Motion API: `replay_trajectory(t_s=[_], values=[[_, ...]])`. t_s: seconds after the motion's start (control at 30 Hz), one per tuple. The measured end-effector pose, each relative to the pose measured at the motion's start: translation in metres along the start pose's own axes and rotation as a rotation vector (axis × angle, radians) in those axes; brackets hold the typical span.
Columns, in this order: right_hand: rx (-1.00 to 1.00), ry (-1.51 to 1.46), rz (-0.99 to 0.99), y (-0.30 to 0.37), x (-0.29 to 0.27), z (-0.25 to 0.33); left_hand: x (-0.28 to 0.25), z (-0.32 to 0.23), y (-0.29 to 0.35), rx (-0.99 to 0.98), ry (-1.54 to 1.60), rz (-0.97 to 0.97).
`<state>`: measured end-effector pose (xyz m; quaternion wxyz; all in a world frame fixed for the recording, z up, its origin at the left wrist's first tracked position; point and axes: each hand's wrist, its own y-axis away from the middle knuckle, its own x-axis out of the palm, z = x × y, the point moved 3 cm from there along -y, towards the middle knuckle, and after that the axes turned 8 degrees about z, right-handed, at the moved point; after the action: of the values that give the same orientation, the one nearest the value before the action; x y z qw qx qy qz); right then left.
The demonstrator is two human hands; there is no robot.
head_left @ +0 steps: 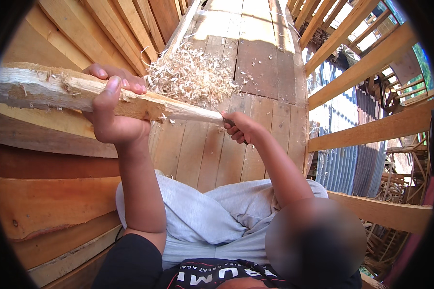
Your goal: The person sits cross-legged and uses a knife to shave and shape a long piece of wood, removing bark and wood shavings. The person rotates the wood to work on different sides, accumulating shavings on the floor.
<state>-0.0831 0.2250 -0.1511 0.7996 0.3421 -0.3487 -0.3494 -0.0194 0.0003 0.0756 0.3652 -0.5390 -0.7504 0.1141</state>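
A long, rough-hewn piece of pale wood (178,110) stretches from the left rim toward the middle, its right end shaved white and narrowed. Wrapped around its thicker part is my left hand (118,115), thumb across the front and fingers over the far side. My right hand (241,127) is closed at the thin end, gripping a knife (229,122) by its dark handle. Most of the knife is covered by my fingers, and its blade is hard to make out against the wood. Curled wood shavings (193,72) lie heaped on the floor beyond the wood.
Stacked planks (48,202) line the left side. On the right runs a slatted wooden railing (371,127), with corrugated metal sheets (340,159) beyond it. My legs (202,212), in grey trousers, are folded on the plank floor (260,113). Scattered shavings dot the boards.
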Motion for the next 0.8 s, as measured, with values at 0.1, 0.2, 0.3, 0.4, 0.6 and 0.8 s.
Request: replay_trajectory(t_s=[0.1,0.2,0.3,0.4,0.6,0.8], values=[[-0.013,-0.083,0.045,0.002,-0.01,0.002,0.001,-0.001,0.0,0.016,0.029,0.035],[-0.034,-0.131,0.065,0.009,-0.013,0.006,0.001,-0.002,0.001,0.025,0.058,0.042],[-0.031,-0.166,0.052,0.013,-0.018,0.01,0.001,-0.002,0.003,0.029,0.077,0.016],[-0.032,-0.178,0.019,0.02,-0.024,0.013,0.0,-0.001,0.004,0.054,0.067,-0.005],[-0.092,-0.141,-0.083,0.046,-0.036,0.025,0.009,-0.006,0.01,0.079,0.105,-0.031],[-0.138,-0.149,-0.11,0.065,-0.051,0.03,0.019,-0.012,0.015,0.105,0.139,-0.023]])
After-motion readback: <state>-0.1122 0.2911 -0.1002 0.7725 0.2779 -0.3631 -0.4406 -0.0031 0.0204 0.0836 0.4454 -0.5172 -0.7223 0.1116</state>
